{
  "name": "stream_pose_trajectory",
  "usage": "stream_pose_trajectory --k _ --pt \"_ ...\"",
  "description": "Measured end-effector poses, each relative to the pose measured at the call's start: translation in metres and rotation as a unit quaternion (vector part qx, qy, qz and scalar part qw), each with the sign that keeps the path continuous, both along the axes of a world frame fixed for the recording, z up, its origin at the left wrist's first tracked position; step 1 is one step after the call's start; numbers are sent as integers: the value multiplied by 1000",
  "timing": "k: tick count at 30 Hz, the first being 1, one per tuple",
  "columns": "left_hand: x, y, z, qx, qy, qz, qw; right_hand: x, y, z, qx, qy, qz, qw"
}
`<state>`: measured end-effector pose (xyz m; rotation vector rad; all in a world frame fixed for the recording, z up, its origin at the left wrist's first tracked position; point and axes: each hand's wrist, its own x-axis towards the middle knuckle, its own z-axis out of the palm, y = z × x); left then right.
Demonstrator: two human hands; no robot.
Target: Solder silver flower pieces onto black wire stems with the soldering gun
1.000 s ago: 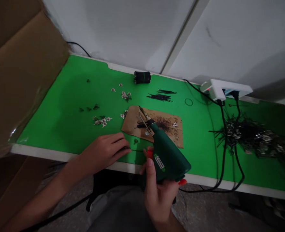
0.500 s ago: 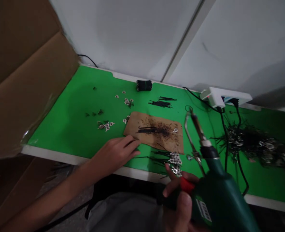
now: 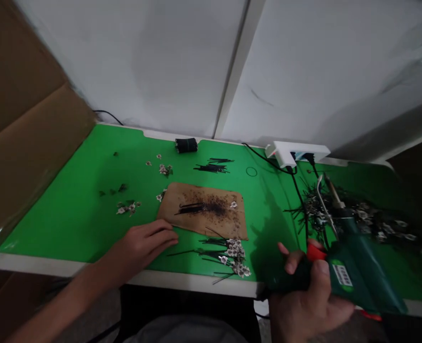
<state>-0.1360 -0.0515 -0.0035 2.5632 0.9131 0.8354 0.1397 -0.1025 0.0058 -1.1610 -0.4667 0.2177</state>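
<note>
My right hand (image 3: 313, 297) is wrapped round a dark green soldering gun (image 3: 364, 264) with a red trigger, held over the table's right side; its metal tip and curved feed tube point up and away. My left hand (image 3: 146, 243) lies on the green mat, fingers stretched out, by the near left corner of a brown, scorched board (image 3: 168, 207). Short black wires (image 3: 193, 208) lie on that board, with one small metal part (image 3: 233, 205) at its right. In front of it is a pile of black wires with metal parts (image 3: 235, 250) on their ends.
A tied bundle of black wires (image 3: 186, 145) and loose wires (image 3: 214, 168) lie behind the board. Small metal parts (image 3: 128, 207) are scattered at left. A white power strip (image 3: 300, 151) stands by the wall, near a tangled wired heap (image 3: 368, 214). A cardboard box (image 3: 35, 119) borders the left.
My right hand has swung the soldering gun to the right, away from the board and the near pile. The view has shifted right. My left hand stays beside the board.
</note>
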Motion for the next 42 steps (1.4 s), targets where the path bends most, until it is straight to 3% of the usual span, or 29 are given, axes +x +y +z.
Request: stream_pose_trajectory --k 4,8,12,15,23,30,33,38,42 --pt "13 8 15 -19 -47 13 999 0 -2 -1 -10 19 -1 1000" --pt "58 35 30 -50 -78 18 996 1 -3 1 -13 35 -2 999" --pt "113 75 24 -108 -16 12 994 1 -3 3 -6 52 -14 999" --pt "135 91 14 -137 42 7 990 2 -4 2 1 60 -22 998" --pt "136 88 17 -108 111 11 988 4 -4 -1 -9 68 -5 998" --pt "137 94 8 55 159 2 986 3 -2 1 -9 62 -7 998" --pt "136 94 6 92 157 -13 983 3 -2 1 -8 68 -8 998" --pt "129 84 16 49 105 8 993 4 -3 -1 -9 74 -9 997" --pt "119 77 20 -11 154 19 988 5 -4 -2 -14 57 -8 998"
